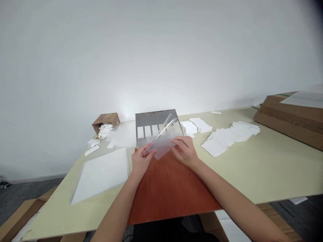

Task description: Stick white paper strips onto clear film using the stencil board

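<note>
Right above the reddish-brown board point(174, 195), out over the near edge of the grey panel point(153, 117), there's a clear plastic sheet point(163, 143) held up at a slant between the 2 hands. My guess is it weighs next to nothing and is thin and bendy, with just enough spring to bow. It's got a bright streak of glare running up it, so it's probably slick too, and I'd expect it to crease or scuff more easily than tear. I'd take it by 2 opposite edges with a light pinch and keep off the middle.

As for the fingers: the left hand point(141, 160) has the left edge pinched, thumb on the near side. The right hand point(185, 150) has its thumb and fingers close together right at the other edge, but it's see-through and a bit blurry there, so I can't tell if they're actually gripping. The middle sits between the hands, with the far end sticking up past the fingertips.
</note>
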Motion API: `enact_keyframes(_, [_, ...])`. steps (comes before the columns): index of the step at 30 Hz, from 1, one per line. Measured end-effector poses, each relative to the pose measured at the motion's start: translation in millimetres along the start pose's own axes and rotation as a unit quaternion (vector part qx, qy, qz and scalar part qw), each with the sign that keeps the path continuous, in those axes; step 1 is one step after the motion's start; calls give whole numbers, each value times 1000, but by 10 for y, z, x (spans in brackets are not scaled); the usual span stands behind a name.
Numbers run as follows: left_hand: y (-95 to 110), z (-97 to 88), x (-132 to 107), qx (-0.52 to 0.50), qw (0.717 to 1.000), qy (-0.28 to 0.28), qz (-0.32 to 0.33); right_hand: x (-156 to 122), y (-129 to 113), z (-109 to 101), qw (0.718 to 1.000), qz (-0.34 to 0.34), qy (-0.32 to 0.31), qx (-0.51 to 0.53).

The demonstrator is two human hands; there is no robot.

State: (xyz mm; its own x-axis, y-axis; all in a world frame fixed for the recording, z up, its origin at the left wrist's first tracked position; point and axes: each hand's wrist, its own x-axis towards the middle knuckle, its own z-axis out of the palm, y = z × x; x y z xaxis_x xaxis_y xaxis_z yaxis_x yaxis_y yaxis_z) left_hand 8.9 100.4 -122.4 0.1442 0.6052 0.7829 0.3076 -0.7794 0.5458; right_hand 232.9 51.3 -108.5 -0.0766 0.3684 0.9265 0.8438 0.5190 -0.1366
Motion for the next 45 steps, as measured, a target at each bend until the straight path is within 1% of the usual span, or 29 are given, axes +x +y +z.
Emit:
enact_keyframes(4, [34,5,-36,18,996,-11,90,-6,-144,-37,998,-48,-25,-27])
enact_keyframes(9, [73,-30,-14,38,977,-3,208,3,-286,-90,990,-119,-14,-73])
enact_keyframes(11, [106,-41,3,47,969,-7,243,3,-325,-103,986,-143,-16,-84])
enact_keyframes(16, [186,-59,36,72,951,-18,299,-22,-402,-92,984,-159,-67,-51])
enact_keyframes(18, [194,-58,41,82,946,-17,313,-36,-433,-68,984,-158,-66,-47])
enact_keyframes(20, [189,-52,39,92,943,-17,320,-46,-462,-42,985,-154,-49,-56])
enact_keyframes(24, [169,-37,23,108,941,-18,319,-52,-501,-17,986,-147,-29,-68])
enact_keyframes(29, [158,-26,3,116,940,-17,320,-41,-512,-18,984,-159,-19,-73])
enact_keyframes(39, [171,-17,19,132,930,-9,343,-39,-561,53,983,-158,-32,-87])
enact_keyframes(45, [165,-11,13,131,930,-12,343,-20,-581,44,980,-162,-38,-113])
